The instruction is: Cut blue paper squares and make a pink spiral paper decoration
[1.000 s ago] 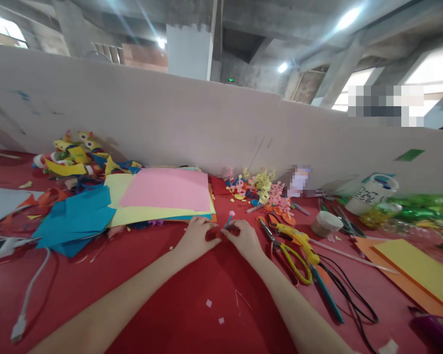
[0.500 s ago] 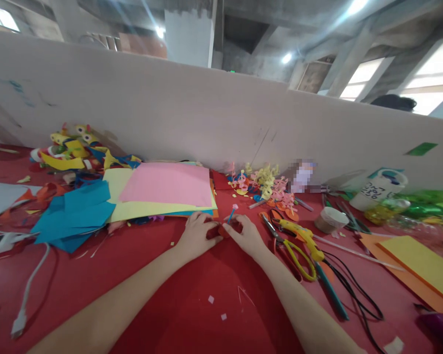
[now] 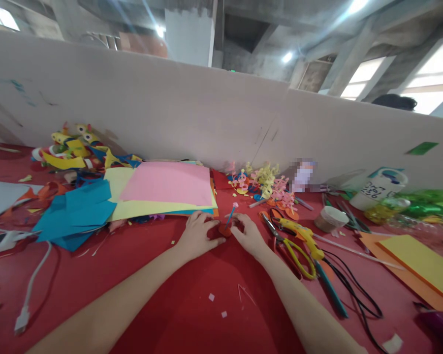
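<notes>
A small paper craft stands on the table between my hands: a round orange-red base [image 3: 225,230], a thin blue stick [image 3: 230,217] rising from it at a tilt, and a little pink piece [image 3: 235,205] at the top. My left hand [image 3: 198,234] is at its left, thumb and fingers apart around the near left edge of the base; whether they touch it I cannot tell. On the other side, my right hand [image 3: 248,234] is curved with its fingers apart, just clear of the stick, holding nothing.
Pink and yellow sheets [image 3: 170,184] lie behind my left hand, blue sheets [image 3: 77,211] farther left. Pliers with yellow handles [image 3: 299,258], a yellow glue gun [image 3: 302,236] and a cup [image 3: 330,220] are at right. Curly paper crafts [image 3: 268,179] stand by the white partition [image 3: 206,113].
Both hands have loosened from the base of the small craft. My right hand has drawn slightly to the right, and more of the base and stick now shows.
</notes>
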Action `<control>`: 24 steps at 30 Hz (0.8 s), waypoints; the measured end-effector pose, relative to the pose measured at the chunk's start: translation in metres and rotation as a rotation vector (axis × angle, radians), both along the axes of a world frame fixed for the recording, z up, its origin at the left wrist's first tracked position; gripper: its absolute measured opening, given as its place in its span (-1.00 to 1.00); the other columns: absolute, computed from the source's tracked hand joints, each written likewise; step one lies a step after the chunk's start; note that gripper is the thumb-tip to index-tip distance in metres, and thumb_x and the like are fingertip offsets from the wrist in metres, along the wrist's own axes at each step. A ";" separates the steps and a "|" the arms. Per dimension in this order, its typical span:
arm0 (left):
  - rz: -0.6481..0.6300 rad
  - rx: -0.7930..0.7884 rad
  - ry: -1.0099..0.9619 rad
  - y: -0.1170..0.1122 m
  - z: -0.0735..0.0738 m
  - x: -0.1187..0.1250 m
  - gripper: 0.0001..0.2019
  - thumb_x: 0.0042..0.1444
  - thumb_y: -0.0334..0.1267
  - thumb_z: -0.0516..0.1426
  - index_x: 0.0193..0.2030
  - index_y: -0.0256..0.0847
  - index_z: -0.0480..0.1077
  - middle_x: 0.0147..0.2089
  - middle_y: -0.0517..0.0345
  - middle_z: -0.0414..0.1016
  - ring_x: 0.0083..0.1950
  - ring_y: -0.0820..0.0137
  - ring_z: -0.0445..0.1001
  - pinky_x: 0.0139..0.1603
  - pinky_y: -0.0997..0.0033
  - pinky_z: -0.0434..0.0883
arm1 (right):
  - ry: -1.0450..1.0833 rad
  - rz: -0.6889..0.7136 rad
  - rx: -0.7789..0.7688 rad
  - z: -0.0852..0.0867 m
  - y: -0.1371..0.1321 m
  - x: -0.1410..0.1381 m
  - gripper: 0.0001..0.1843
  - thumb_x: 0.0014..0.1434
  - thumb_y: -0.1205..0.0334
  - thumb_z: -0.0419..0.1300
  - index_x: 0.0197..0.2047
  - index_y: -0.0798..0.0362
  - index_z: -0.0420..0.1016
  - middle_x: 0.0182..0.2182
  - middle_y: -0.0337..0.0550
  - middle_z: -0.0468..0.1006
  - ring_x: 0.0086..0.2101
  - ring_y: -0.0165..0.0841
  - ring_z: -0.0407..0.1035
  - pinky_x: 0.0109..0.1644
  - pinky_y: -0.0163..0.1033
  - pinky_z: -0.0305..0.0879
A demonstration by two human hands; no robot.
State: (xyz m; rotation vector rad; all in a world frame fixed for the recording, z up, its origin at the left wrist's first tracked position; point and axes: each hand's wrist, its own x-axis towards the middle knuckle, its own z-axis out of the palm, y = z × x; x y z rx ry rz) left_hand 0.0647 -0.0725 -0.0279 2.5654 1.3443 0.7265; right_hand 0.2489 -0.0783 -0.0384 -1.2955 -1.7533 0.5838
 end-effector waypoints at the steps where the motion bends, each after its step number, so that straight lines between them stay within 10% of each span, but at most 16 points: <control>1: 0.004 0.017 -0.020 0.000 0.001 0.000 -0.57 0.01 0.05 0.14 -0.07 -0.17 0.46 -0.06 0.01 0.40 0.05 0.13 0.23 0.10 0.10 0.21 | 0.031 -0.009 -0.005 -0.001 0.001 0.001 -0.64 -0.02 0.28 0.00 -0.14 0.07 0.44 -0.35 -0.13 0.45 -0.29 -0.29 0.34 -0.12 -0.17 0.29; 8: 0.173 0.193 -0.065 0.027 0.024 -0.024 -0.74 0.15 -0.24 0.04 -0.11 -0.27 0.45 -0.17 -0.04 0.46 -0.06 0.21 0.34 0.05 0.19 0.28 | 0.203 -0.068 -0.038 -0.004 0.001 0.002 -0.74 0.04 0.17 0.04 -0.24 0.04 0.45 -0.41 -0.19 0.44 -0.31 -0.30 0.33 -0.17 -0.21 0.28; 13: 0.346 0.295 0.105 0.048 0.033 -0.063 -0.65 0.10 -0.24 0.07 0.03 -0.26 0.38 0.10 -0.09 0.37 0.16 0.14 0.25 0.17 0.18 0.19 | 0.393 -0.166 0.141 0.015 -0.006 -0.003 -0.70 0.15 0.00 0.02 -0.31 0.02 0.43 -0.54 -0.26 0.35 -0.47 -0.35 0.26 -0.36 -0.26 0.24; 19: 0.413 0.198 0.290 0.052 0.024 -0.080 -0.55 0.10 -0.21 0.03 0.15 -0.23 0.29 0.25 -0.03 0.26 0.28 0.12 0.14 0.24 0.12 0.05 | 0.768 -0.492 0.473 0.070 -0.006 0.024 -0.62 0.21 -0.08 -0.26 -0.45 -0.02 0.13 -0.63 -0.39 0.07 -0.67 -0.46 -0.06 -0.67 -0.39 -0.08; 24: 0.434 0.175 0.267 0.053 0.026 -0.081 -0.60 0.10 -0.20 0.02 0.09 -0.20 0.32 0.14 0.01 0.38 0.14 0.17 0.28 0.15 0.20 0.17 | 0.833 -0.626 0.844 0.128 -0.027 0.055 -0.86 0.15 0.21 0.03 -0.43 -0.02 0.17 -0.60 -0.40 0.15 -0.65 -0.52 0.01 -0.66 -0.43 -0.03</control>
